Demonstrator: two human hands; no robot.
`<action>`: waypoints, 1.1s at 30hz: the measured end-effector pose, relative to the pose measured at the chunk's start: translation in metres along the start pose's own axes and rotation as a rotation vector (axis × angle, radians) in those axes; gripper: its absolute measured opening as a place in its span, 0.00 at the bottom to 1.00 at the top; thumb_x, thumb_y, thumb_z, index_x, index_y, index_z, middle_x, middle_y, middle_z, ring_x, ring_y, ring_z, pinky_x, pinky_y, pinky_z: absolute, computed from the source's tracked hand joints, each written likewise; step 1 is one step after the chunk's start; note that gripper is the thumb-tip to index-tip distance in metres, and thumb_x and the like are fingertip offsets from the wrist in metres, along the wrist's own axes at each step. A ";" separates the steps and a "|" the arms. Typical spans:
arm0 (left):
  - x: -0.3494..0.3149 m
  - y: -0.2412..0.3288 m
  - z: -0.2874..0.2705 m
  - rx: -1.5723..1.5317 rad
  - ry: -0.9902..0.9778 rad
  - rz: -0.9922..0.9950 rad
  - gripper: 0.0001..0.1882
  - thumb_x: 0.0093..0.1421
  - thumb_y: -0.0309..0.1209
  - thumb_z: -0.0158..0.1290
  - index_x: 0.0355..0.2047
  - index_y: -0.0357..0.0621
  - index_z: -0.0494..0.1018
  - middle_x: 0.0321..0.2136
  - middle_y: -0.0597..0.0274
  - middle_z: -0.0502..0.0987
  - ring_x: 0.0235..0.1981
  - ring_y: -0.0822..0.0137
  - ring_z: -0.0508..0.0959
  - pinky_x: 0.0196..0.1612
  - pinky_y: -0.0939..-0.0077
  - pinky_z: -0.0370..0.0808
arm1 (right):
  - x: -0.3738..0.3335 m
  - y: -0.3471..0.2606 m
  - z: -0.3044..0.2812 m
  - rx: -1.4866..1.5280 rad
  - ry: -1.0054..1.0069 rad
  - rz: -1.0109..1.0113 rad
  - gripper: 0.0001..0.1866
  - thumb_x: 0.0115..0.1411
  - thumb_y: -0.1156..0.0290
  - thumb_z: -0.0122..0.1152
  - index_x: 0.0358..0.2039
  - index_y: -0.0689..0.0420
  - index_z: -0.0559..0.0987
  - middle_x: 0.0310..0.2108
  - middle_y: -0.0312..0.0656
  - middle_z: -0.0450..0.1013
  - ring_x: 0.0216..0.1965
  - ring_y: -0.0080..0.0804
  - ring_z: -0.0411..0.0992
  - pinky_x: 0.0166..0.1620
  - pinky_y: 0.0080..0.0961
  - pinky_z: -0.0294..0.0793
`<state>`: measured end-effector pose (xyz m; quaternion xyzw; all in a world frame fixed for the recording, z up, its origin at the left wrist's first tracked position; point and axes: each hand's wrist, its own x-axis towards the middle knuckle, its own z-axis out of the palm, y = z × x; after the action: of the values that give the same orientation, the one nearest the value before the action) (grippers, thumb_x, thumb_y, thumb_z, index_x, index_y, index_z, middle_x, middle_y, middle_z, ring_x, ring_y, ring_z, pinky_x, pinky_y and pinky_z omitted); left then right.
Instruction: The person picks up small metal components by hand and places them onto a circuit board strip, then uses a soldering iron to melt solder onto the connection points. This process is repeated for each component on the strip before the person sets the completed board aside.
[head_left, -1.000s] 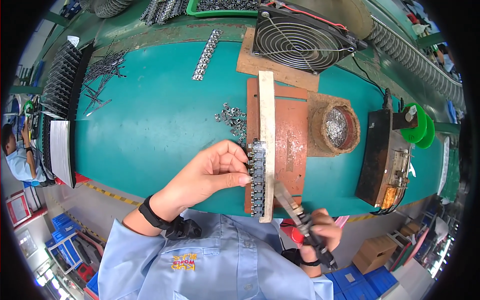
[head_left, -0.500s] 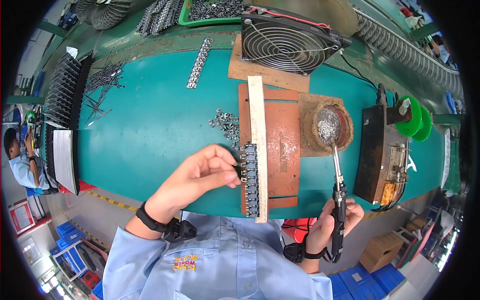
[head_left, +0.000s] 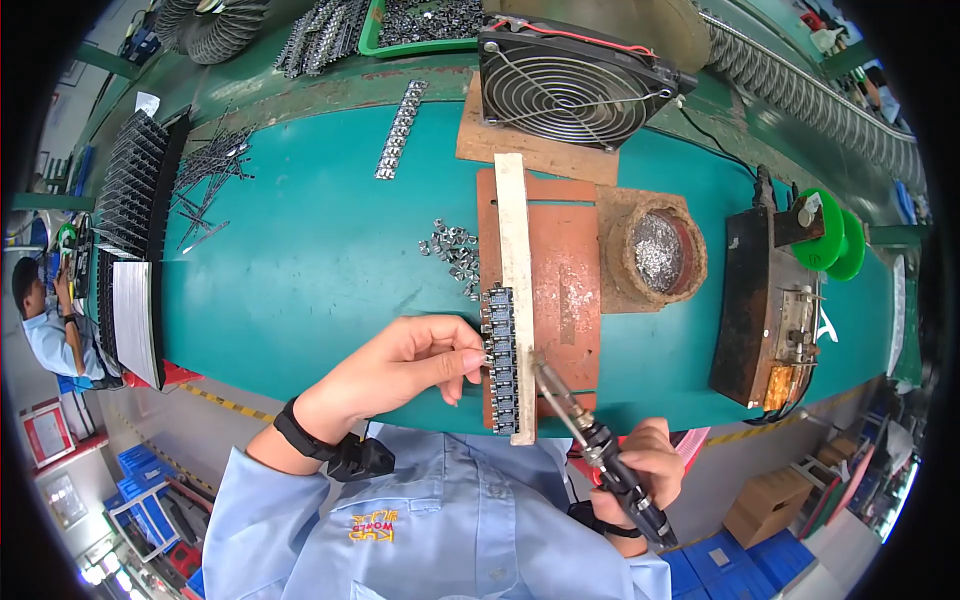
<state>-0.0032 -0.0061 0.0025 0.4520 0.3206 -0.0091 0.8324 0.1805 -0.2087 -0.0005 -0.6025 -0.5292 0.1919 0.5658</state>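
Observation:
My left hand (head_left: 425, 365) is closed in a pinch at the left edge of a strip of small dark electronic parts (head_left: 502, 375); whatever its fingertips hold is too small to make out. That strip lies along the near end of a pale bar (head_left: 513, 225), which rests on a reddish-brown plate (head_left: 567, 270). From the right, my right hand (head_left: 652, 468) grips a soldering iron (head_left: 612, 460) by its black handle. The iron's tip is by the bar's right edge, level with my left fingertips. Loose small metal pieces (head_left: 455, 255) lie left of the plate.
A round pot of shiny metal bits (head_left: 658, 252) stands right of the plate, with a fan (head_left: 570, 95) behind. Farther right sits a dark box (head_left: 745, 310) with a green spool (head_left: 822, 235). A metal strip (head_left: 400, 130) and thin rods (head_left: 210, 170) lie left.
The soldering iron has left the pot and swung left and nearer, its tip now beside the pale bar. My left hand has shifted slightly nearer and right, against the strip.

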 end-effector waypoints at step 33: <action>-0.005 -0.011 0.013 -0.082 0.122 0.113 0.08 0.59 0.31 0.47 0.28 0.39 0.70 0.22 0.69 0.71 0.25 0.79 0.70 0.32 0.86 0.67 | -0.002 -0.006 0.011 -0.057 -0.094 0.000 0.20 0.40 0.62 0.69 0.32 0.55 0.71 0.17 0.38 0.70 0.19 0.32 0.67 0.30 0.27 0.64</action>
<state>-0.0042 -0.0236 0.0022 0.4345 0.3451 0.0786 0.8282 0.1682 -0.2059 0.0006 -0.6087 -0.5603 0.2048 0.5230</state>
